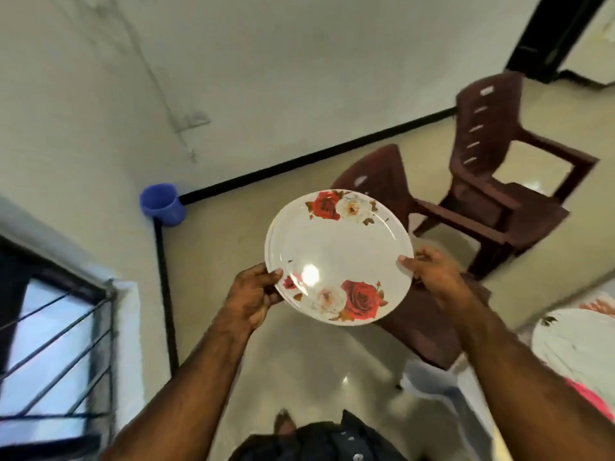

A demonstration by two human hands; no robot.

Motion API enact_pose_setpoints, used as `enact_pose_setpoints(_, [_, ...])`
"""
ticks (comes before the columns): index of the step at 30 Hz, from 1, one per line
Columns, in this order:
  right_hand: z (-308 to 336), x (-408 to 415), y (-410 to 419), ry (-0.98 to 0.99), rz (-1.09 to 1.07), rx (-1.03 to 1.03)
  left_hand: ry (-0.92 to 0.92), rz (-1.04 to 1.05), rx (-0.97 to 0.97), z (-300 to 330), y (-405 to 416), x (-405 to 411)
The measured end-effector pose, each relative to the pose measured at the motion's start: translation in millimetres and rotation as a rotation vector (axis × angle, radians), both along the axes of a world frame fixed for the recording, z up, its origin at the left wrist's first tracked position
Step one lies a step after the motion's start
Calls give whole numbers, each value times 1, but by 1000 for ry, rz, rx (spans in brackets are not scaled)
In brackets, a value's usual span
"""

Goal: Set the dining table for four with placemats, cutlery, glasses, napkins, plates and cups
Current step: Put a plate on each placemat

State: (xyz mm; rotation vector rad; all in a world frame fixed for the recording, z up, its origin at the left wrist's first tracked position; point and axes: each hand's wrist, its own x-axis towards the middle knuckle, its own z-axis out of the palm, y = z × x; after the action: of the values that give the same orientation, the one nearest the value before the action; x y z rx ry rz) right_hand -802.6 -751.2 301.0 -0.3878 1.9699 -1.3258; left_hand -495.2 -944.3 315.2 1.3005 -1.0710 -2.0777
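Blurred floor behind; left hand, right hand pinch plate rims, possibly stacked; fingers beneath hidden.

Floor here is glossy cream tile, shiny enough to catch the ceiling light. Over in the corner where the black skirting meets, there's a blue plastic bucket sitting right against the wall. Two dark brown plastic chairs stand on the tile near the far wall, pushed close together, nearly touching. Down at the right edge you can just see a bit of table with a white plate lying on it, pretty blurry though.
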Motion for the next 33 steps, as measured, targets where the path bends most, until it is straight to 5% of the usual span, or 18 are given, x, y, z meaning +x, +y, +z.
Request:
enact_pose_setpoints(16, [-16,70,-274,-90,219,87,-186,121,57,-16,-203,118])
enact_pose_setpoints(33, [-19,-95,-574,-92,365,183,-289,49,-22,-12,-507,-46])
